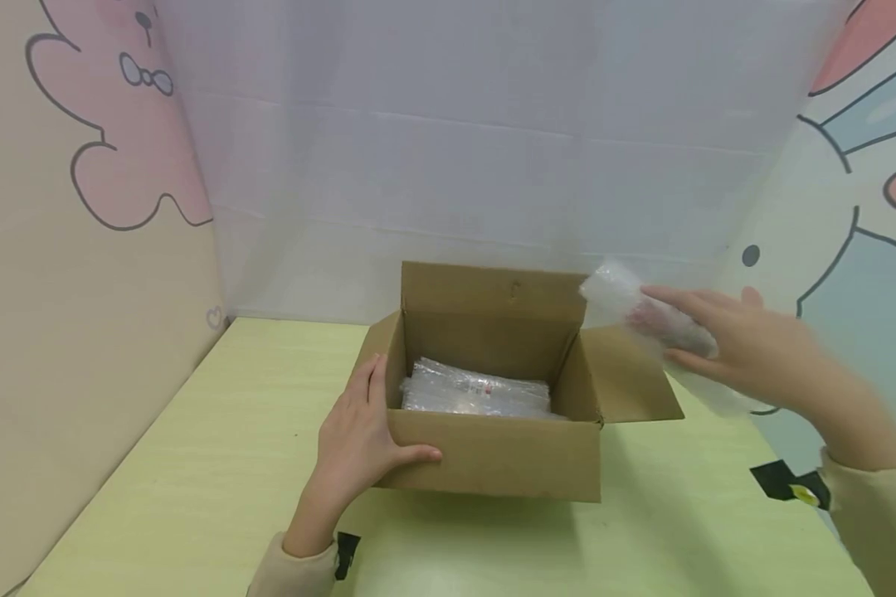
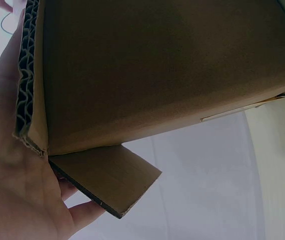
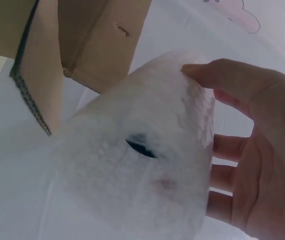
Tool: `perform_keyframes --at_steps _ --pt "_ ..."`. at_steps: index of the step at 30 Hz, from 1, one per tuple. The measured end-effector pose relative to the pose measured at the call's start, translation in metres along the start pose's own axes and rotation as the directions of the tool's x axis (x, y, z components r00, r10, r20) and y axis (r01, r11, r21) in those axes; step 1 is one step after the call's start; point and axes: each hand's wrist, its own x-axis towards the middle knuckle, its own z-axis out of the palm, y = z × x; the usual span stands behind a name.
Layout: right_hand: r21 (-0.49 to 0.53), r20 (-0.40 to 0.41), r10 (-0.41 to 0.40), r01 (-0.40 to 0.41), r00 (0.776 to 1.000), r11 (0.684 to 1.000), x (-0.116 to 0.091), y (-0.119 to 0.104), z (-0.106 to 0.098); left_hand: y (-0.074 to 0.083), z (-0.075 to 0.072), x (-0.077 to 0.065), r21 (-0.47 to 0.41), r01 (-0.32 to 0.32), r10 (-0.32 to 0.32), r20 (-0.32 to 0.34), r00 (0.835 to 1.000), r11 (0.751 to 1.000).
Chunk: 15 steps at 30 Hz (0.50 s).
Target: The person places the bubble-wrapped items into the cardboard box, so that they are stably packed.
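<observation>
An open cardboard box (image 1: 493, 458) stands on the table, its flaps spread outward. Bubble-wrapped packages (image 1: 478, 391) lie inside it. At the box's near left corner my left hand (image 1: 353, 441) grips the cardboard, thumb along the front and fingers by the left flap (image 2: 105, 175). Above the right flap (image 1: 627, 373), my right hand (image 1: 757, 352) holds a bubble-wrapped bundle (image 3: 132, 120) between thumb and fingers. Something reddish and dark shows through the wrap; what it is cannot be made out. The bundle and right hand are blurred in the head view.
The pale yellow-green table (image 1: 269, 381) extends around the box. Behind it hangs a white sheet (image 1: 448, 166). Side panels with cartoon animals stand at left (image 1: 119, 274) and right (image 1: 866, 315).
</observation>
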Motion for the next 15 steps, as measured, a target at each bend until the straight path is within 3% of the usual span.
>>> perform_keyframes --at_steps 4,10,12,15 --pt "-0.09 -0.076 -0.113 0.106 0.991 0.99 0.016 -0.016 0.0 0.0 0.0 0.0 0.002 -0.003 0.003 -0.004 1.0 1.0" --pt "-0.116 -0.172 -0.337 0.321 0.925 0.94 0.036 -0.029 0.008 0.0 0.0 0.0 0.004 -0.011 0.011 -0.009 1.0 1.0" --pt "-0.118 -0.167 -0.361 0.345 0.917 0.931 0.043 -0.034 0.01 0.0 0.0 0.0 0.006 -0.012 0.012 -0.014 1.0 1.0" --pt "-0.119 -0.128 -0.363 0.349 0.923 0.93 0.051 -0.043 0.011 0.0 0.0 0.0 0.009 -0.014 0.014 -0.02 1.0 1.0"
